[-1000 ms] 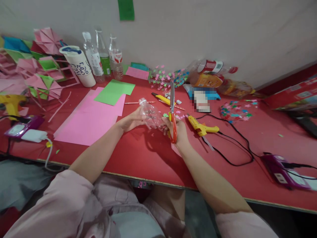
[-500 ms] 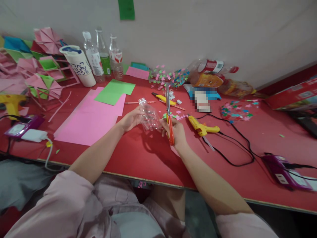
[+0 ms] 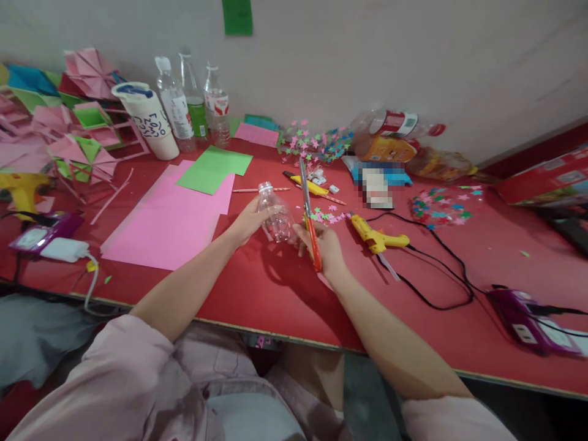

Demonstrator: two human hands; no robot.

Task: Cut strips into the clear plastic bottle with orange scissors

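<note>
Clear bottle (image 3: 278, 222): between left hand (image 3: 250, 222) and right hand (image 3: 324, 246), neck pointing away, base nearer right hand. Left fingers curl around bottle's left side; right fingers grip scissors (image 3: 307, 208) beside bottle; their contact with base unclear.

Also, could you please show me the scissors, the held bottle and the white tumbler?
Scissors (image 3: 307, 203), head view: on the metal near the handle.
Held bottle (image 3: 279, 224), head view: on its clear side.
White tumbler (image 3: 155, 127), head view: on its body.
</note>
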